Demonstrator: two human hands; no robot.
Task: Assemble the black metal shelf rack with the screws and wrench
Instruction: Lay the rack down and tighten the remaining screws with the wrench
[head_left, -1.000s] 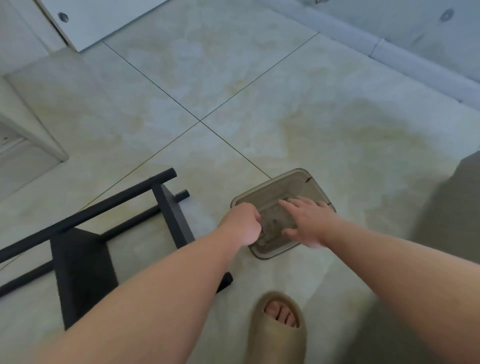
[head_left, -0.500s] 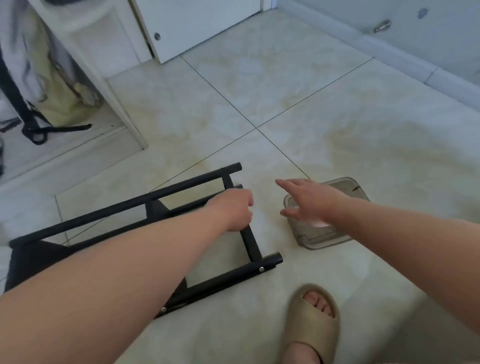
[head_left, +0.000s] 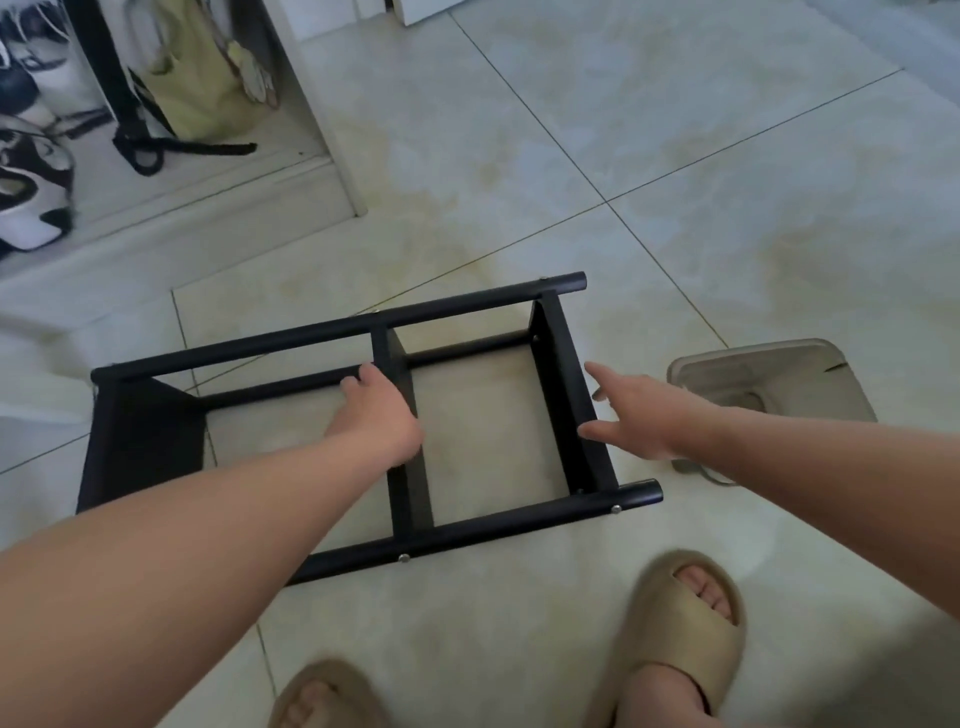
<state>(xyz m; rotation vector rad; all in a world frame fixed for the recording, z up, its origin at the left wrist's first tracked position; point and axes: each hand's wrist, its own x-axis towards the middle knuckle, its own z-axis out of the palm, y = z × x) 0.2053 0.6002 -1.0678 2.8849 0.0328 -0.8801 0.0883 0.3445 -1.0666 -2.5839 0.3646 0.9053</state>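
While the left hand (head_left: 376, 415) touches the middle shelf (head_left: 410, 499), grip unclear, and the right hand (head_left: 639, 415) hovers spread, the stiff, likely light rack (head_left: 467, 305) suits lifting by its rails (head_left: 519, 521).

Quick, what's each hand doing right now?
Left hand: curled on the black rack, at its middle bar.
Right hand: open, fingers spread, holding nothing.

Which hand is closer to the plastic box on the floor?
Right. The right hand hovers open beside the plastic box, over the end of the black shelf rack. The left hand is farther off, at the rack's middle crosspiece.
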